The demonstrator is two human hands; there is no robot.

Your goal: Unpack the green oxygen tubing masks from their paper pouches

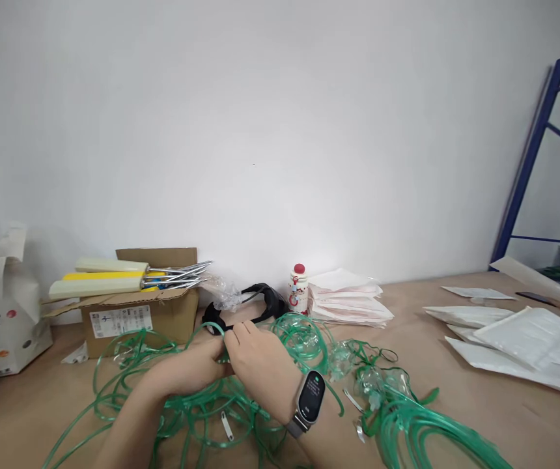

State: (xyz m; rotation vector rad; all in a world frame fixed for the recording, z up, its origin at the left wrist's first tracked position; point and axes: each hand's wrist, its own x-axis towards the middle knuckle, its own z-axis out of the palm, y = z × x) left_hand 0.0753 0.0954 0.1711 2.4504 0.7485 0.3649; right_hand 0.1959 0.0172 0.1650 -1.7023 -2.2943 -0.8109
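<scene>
My left hand [200, 366] and my right hand [253, 352] meet above the middle of the table. Between them is a clear green tube [210, 326], which arcs up from the left and enters the closed fingers of my right hand. My left fingers are curled against the right hand and partly hidden behind it, also on the tubing. A smartwatch [310, 397] is on my right wrist. Under and around both hands spreads a tangle of green tubing [196, 417]. Clear plastic oxygen masks [372, 384] with green straps lie to the right.
A cardboard box [172, 319] holding long-handled tools stands at the back left, beside a white bag [6, 319]. Behind my hands are a black headset-like strap [273, 303], a bottle [298, 293] and stacked papers [348, 299]. White packets [529, 339] and bundled tubes [431, 430] lie right.
</scene>
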